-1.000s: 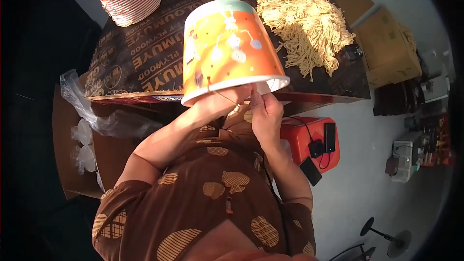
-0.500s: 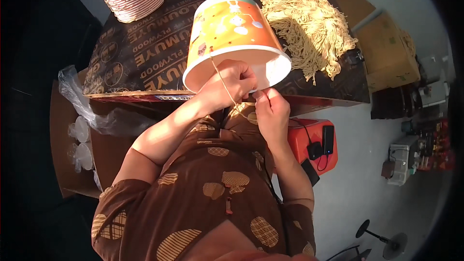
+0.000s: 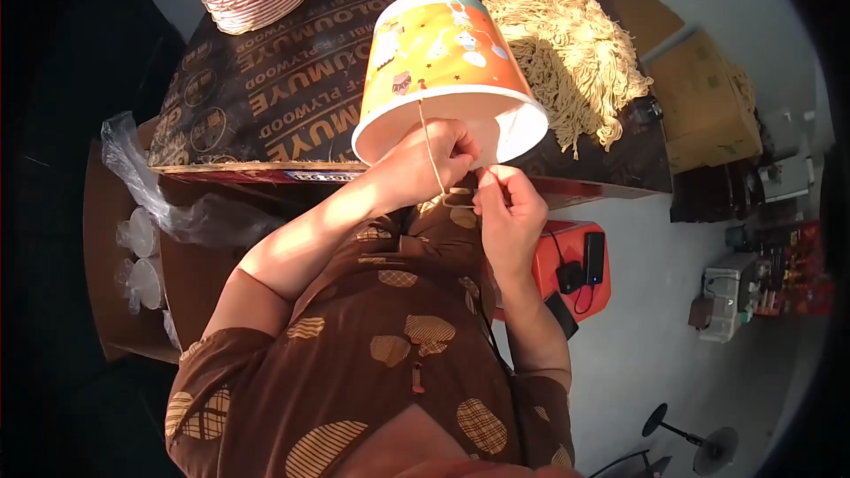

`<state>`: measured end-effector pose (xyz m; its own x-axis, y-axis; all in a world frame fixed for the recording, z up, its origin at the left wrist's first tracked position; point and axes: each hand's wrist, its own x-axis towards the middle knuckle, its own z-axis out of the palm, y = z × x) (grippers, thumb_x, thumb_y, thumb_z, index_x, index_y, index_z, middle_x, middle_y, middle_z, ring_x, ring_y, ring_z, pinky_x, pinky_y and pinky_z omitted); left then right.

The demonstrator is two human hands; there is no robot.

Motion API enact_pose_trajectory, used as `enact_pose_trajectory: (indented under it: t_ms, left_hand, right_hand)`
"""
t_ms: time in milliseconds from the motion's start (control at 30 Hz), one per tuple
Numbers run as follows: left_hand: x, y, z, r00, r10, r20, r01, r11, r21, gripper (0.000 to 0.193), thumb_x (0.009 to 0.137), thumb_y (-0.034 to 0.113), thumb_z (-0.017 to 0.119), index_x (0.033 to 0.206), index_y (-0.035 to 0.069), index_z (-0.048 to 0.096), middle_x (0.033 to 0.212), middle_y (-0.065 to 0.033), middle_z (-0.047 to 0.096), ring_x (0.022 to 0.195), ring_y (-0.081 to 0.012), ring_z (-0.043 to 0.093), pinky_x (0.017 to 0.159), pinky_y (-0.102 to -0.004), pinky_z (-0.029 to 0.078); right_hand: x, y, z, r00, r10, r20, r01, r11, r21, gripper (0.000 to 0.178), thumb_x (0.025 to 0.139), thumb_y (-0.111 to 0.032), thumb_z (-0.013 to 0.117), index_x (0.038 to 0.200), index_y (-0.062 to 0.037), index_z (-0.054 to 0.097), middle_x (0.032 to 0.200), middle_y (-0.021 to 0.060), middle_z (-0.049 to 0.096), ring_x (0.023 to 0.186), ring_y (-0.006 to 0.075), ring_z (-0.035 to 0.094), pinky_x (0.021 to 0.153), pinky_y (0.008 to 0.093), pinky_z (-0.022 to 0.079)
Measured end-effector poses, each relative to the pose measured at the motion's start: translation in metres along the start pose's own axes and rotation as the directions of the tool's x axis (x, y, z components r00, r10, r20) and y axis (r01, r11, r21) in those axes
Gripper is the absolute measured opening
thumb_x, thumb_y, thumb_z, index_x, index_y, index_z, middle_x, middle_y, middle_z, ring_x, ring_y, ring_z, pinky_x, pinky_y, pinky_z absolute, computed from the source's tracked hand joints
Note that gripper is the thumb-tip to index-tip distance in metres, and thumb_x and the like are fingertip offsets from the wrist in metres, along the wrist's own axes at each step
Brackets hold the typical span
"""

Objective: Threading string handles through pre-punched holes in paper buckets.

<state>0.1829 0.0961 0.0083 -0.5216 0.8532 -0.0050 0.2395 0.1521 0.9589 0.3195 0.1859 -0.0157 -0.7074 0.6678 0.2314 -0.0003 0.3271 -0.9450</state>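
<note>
Pinching at the lower rim: right grip (image 3: 513, 217) has thumb and forefinger pressed together, cord (image 3: 428, 143) looping into it. Left grip (image 3: 434, 155) has fingers curled nearly closed at the mouth; can't tell if the fingertips have rim, cord end or nothing.

Bucket (image 3: 438, 49) is at upper center of frame: orange print, white inside. Tipped on its side, mouth toward the lower edge of frame and overhanging the near edge of the table (image 3: 292, 80). Wall contact with the table is hidden.

Handling, my read: light, thin card, stiffest at the rolled rim. Hard squeeze mid-wall would likely dent it; smooth outside could slip. Best hold is the rim, thumb one side, fingers the other. Cord looks soft, limp, prone to tangle; fingertip pinch near the end.

Relative position: bucket is above both grips in frame. Left grip overlaps the mouth; right grip is just below the rim, right of the left one. Cord hangs off the upper rim, left of middle, and crosses over the left wrist.

Around: bucket stack (image 3: 257, 0) upper left, tan cord heap (image 3: 575, 57) upper right, beside the bucket.
</note>
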Motion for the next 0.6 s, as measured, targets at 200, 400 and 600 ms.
enact_pose_trajectory:
  t_ms: [200, 400, 600]
  left_hand:
    - [0.002, -0.004, -0.001, 0.989, 0.128, 0.067, -0.134, 0.986, 0.097, 0.011, 0.084, 0.004, 0.063, 0.088, -0.006, 0.061, 0.074, -0.0078, 0.064, 0.067, -0.013, 0.062, 0.061, -0.0284, 0.051]
    - [0.003, -0.007, 0.004, 0.969, 0.243, 0.042, -0.246, 0.948, 0.199, 0.01, 0.081, 0.004, 0.066, 0.085, -0.005, 0.063, 0.073, -0.0107, 0.065, 0.069, -0.015, 0.063, 0.062, -0.0299, 0.051]
    - [0.008, -0.003, -0.005, 0.986, 0.147, 0.082, -0.154, 0.985, 0.08, 0.012, 0.082, 0.008, 0.065, 0.084, -0.004, 0.062, 0.069, -0.0069, 0.061, 0.063, -0.0126, 0.058, 0.056, -0.0292, 0.047]
  right_hand:
    - [0.007, -0.011, -0.001, 0.993, 0.116, -0.023, -0.113, 0.988, 0.102, 0.013, 0.093, -0.007, 0.059, 0.085, 0.0005, 0.064, 0.065, -0.0014, 0.056, 0.056, 0.0033, 0.05, 0.05, 0.0204, 0.041]
    - [0.008, -0.005, 0.001, 0.993, -0.107, -0.042, 0.105, 0.993, -0.047, 0.01, 0.091, -0.005, 0.061, 0.085, 0.0026, 0.06, 0.061, 0.0012, 0.054, 0.053, 0.0065, 0.05, 0.049, 0.0263, 0.042]
    - [0.004, -0.001, -0.004, 0.908, -0.418, -0.035, 0.399, 0.886, -0.236, 0.005, 0.09, -0.001, 0.059, 0.091, 0.0032, 0.059, 0.063, 0.0096, 0.058, 0.05, 0.0185, 0.054, 0.05, 0.0289, 0.044]
